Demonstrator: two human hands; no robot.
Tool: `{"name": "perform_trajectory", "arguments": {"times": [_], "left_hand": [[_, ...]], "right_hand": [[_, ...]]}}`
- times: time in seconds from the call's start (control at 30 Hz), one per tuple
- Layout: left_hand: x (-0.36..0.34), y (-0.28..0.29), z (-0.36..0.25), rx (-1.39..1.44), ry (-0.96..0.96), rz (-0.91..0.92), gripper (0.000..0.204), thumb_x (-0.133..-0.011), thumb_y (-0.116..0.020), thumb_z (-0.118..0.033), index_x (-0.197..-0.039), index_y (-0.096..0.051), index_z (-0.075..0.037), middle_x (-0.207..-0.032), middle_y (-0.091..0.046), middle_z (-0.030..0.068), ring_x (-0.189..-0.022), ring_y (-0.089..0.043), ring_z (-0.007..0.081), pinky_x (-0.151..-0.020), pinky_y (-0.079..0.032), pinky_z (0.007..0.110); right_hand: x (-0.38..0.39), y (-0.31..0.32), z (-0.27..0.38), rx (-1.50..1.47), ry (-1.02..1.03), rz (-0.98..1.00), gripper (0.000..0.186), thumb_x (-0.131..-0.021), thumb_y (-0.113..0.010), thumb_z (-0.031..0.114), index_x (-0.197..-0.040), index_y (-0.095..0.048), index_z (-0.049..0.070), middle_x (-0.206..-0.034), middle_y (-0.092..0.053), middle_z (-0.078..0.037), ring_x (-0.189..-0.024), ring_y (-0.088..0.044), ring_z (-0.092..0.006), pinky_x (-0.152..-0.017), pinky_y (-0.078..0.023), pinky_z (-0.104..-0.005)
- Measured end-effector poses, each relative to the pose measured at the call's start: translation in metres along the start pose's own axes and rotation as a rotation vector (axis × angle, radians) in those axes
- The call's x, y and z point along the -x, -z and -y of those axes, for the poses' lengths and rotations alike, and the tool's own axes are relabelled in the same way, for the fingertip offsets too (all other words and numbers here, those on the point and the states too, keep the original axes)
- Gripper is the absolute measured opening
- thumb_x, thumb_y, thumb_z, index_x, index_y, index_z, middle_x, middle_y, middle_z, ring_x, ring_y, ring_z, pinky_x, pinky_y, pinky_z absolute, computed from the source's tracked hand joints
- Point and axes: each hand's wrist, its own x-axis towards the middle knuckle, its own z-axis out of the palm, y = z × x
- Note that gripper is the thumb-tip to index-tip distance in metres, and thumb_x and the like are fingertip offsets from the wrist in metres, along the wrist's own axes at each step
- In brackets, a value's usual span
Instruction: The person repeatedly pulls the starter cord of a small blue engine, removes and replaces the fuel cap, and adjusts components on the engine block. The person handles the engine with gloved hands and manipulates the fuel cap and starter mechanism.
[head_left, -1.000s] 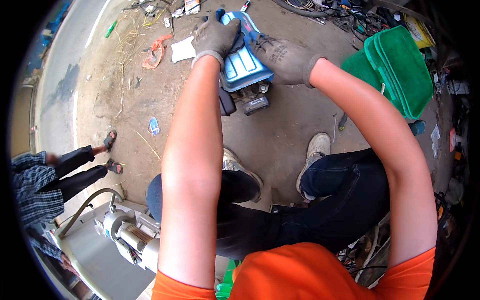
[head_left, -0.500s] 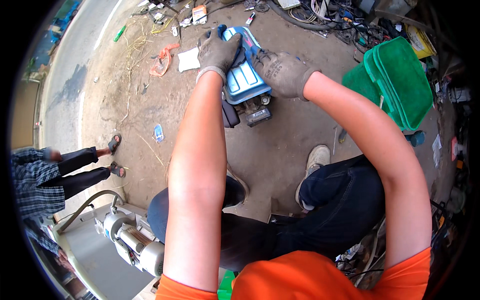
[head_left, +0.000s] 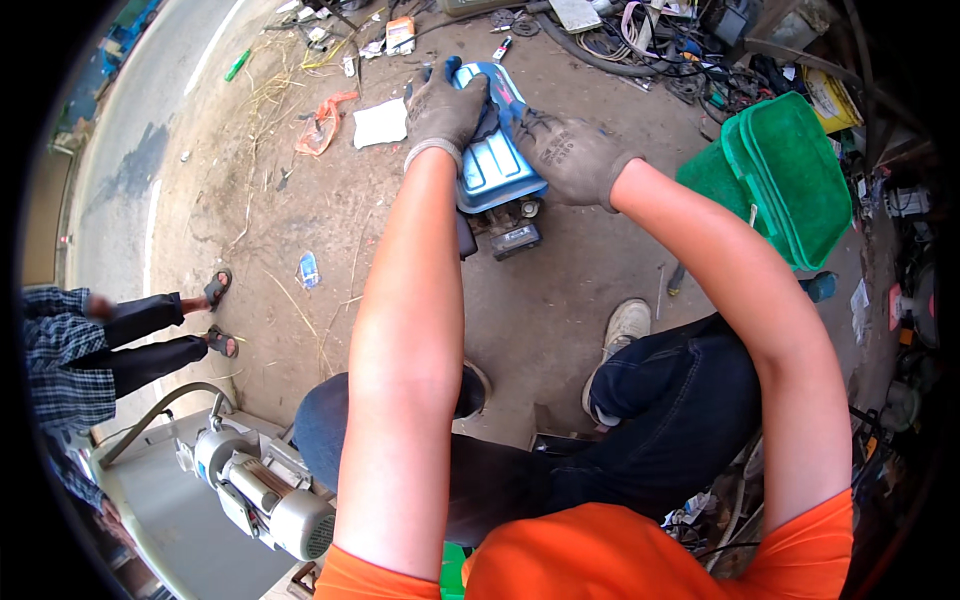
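In the head view, your gloved left hand lies at the left side of the blue-topped machine, its fingers bent near the far edge and its thumb side against the dark part on top. Your gloved right hand is at the machine's right side, fingers curled toward that same part; you cannot tell from here whether either hand has a firm grasp, since the gloves hide the contact. The machine is on the dirt ground ahead of your feet, between both gloves, with its dark underside toward you. A white sheet lies left of your left hand, an orange plastic bag beyond it, and a green bin is to your right.
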Motion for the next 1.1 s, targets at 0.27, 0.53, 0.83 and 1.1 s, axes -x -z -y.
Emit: {"name": "perform_trajectory", "arguments": {"times": [0.27,0.53,0.83,1.1], "left_hand": [[-0.004,-0.005,0.001,0.008,-0.029,0.0,0.071,-0.086,-0.067,-0.052,-0.145,-0.057,-0.014,-0.156,-0.043,0.0207,-0.145,-0.041,0.0387,-0.118,-0.036,0.044],[-0.012,-0.002,0.011,-0.049,-0.126,-0.02,0.068,-0.088,-0.065,-0.053,-0.145,-0.057,-0.017,-0.154,-0.046,0.0214,-0.145,-0.039,0.0387,-0.117,-0.038,0.045],[0.013,-0.021,-0.044,-0.341,0.101,-0.094,0.061,-0.093,-0.057,-0.04,-0.147,-0.049,-0.013,-0.153,-0.046,0.0167,-0.145,-0.036,0.0487,-0.112,-0.036,0.058],[0.006,-0.012,-0.05,-0.216,0.186,0.031,0.055,-0.102,-0.044,-0.028,-0.156,-0.042,-0.015,-0.164,-0.031,0.0153,-0.146,-0.031,0.0509,-0.114,-0.025,0.068]], "right_hand": [[0.0,-0.003,-0.004,-0.004,0.007,-0.018,0.077,-0.081,-0.072,0.024,-0.147,-0.043,-0.004,-0.142,-0.053,-0.028,-0.129,-0.056,-0.0375,-0.103,-0.05,-0.0438],[-0.006,0.003,0.002,0.023,0.007,-0.034,0.075,-0.078,-0.074,0.025,-0.14,-0.046,-0.008,-0.133,-0.056,-0.027,-0.121,-0.059,-0.0378,-0.101,-0.049,-0.0456],[-0.003,-0.018,0.0,-0.116,0.025,-0.147,0.085,-0.079,-0.075,0.034,-0.146,-0.04,-0.005,-0.146,-0.047,-0.031,-0.136,-0.047,-0.0432,-0.114,-0.037,-0.0514],[-0.002,-0.006,0.009,-0.092,-0.03,0.047,0.063,-0.087,-0.065,0.042,-0.139,-0.056,0.007,-0.139,-0.058,-0.022,-0.13,-0.054,-0.0405,-0.108,-0.043,-0.0504]]}}
